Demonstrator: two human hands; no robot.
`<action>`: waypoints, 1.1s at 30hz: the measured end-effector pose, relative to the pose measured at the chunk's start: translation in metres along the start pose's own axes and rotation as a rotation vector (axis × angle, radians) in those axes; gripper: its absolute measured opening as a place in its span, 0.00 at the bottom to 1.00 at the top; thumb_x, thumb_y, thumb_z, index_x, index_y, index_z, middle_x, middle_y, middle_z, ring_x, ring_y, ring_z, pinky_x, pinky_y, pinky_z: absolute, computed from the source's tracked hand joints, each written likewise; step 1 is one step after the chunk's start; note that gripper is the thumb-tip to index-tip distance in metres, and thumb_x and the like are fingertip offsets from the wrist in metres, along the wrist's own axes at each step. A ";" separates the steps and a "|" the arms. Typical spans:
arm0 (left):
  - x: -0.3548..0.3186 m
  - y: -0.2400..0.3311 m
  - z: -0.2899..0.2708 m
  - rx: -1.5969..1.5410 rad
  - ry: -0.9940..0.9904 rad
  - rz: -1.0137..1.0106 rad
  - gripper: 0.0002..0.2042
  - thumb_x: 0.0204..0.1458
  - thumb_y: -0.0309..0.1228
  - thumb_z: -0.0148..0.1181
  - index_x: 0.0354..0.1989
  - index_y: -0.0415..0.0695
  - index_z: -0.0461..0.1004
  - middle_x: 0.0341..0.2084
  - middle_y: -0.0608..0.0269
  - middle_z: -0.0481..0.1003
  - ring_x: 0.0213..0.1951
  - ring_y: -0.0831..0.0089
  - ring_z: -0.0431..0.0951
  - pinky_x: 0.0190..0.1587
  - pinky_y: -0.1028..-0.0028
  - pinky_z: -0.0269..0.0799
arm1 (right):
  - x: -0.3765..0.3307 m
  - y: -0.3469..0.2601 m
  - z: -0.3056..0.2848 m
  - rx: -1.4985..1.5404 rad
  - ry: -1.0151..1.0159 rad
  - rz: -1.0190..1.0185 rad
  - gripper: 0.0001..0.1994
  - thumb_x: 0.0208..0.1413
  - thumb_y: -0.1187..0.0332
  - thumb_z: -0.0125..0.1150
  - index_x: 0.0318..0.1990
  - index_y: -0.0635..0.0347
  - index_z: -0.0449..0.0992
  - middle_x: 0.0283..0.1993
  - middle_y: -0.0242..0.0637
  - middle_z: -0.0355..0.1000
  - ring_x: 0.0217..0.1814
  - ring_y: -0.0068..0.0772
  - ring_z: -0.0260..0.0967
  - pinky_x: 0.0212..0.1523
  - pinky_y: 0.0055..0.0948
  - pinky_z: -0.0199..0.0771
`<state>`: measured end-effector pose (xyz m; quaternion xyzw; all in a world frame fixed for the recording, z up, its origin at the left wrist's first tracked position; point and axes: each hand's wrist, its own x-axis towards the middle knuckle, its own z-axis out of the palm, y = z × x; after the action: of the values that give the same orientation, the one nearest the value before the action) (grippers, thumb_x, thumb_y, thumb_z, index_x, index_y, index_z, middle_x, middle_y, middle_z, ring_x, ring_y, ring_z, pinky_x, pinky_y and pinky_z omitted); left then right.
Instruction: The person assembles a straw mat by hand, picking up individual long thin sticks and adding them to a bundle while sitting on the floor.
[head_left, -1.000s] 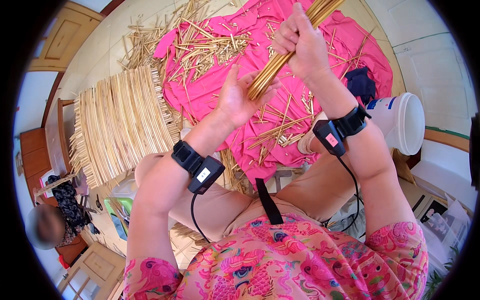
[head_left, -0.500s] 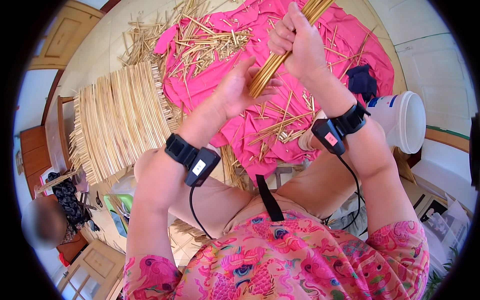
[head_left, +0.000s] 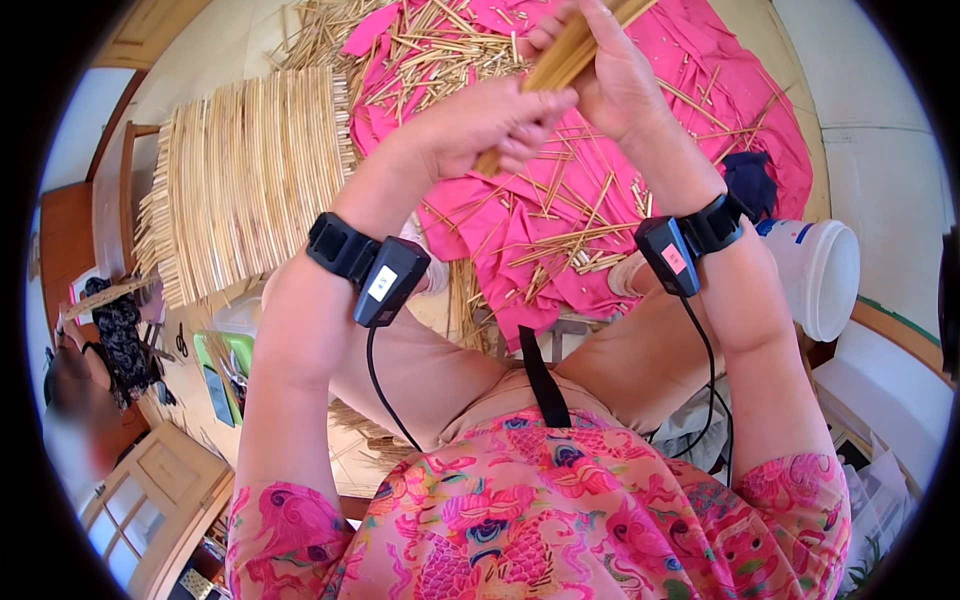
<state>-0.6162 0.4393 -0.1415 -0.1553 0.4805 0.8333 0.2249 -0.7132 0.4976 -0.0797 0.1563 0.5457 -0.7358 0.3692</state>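
Head view: left hand and right hand curl around a stalk bundle (slightly blurred), where even, gentle pressure should keep the stalks aligned.

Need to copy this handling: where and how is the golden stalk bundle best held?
Probably partway along the golden stalk bundle, from the right, thumb and fingers on opposite sides, as the right grip shows: its many slim stalks run side by side, slanting up rightward. The left grip lies across its lower part.
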 end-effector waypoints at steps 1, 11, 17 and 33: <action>-0.008 0.007 -0.006 -0.068 0.082 0.072 0.14 0.58 0.40 0.48 0.23 0.49 0.60 0.11 0.79 0.51 0.13 0.88 0.50 0.14 0.85 0.46 | 0.005 0.007 0.004 -0.110 0.016 -0.039 0.18 0.59 0.53 0.48 0.21 0.49 0.58 0.16 0.24 0.52 0.17 0.19 0.50 0.20 0.21 0.56; -0.103 0.037 -0.121 -0.466 0.434 0.635 0.13 0.58 0.39 0.45 0.21 0.50 0.59 0.10 0.78 0.53 0.11 0.86 0.52 0.13 0.85 0.50 | 0.131 0.203 -0.109 -1.636 -0.812 -0.382 0.13 0.49 0.61 0.56 0.36 0.61 0.76 0.32 0.43 0.74 0.37 0.37 0.72 0.38 0.35 0.70; -0.109 0.037 -0.110 -0.488 0.534 0.575 0.14 0.58 0.40 0.46 0.21 0.51 0.59 0.10 0.78 0.53 0.11 0.86 0.53 0.14 0.84 0.50 | 0.164 0.318 -0.131 -1.828 -0.886 -0.428 0.15 0.47 0.71 0.48 0.44 0.60 0.73 0.40 0.52 0.72 0.43 0.48 0.70 0.46 0.41 0.68; -0.155 0.036 -0.113 -0.777 0.640 0.542 0.14 0.59 0.41 0.45 0.23 0.50 0.61 0.10 0.76 0.55 0.12 0.83 0.55 0.15 0.81 0.54 | 0.190 0.435 -0.021 -1.648 -0.687 -0.166 0.22 0.49 0.68 0.51 0.54 0.58 0.66 0.51 0.53 0.61 0.54 0.52 0.61 0.54 0.36 0.62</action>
<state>-0.4986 0.2904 -0.0970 -0.3426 0.2057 0.8881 -0.2272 -0.5352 0.3890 -0.5070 -0.4272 0.7699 -0.1409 0.4528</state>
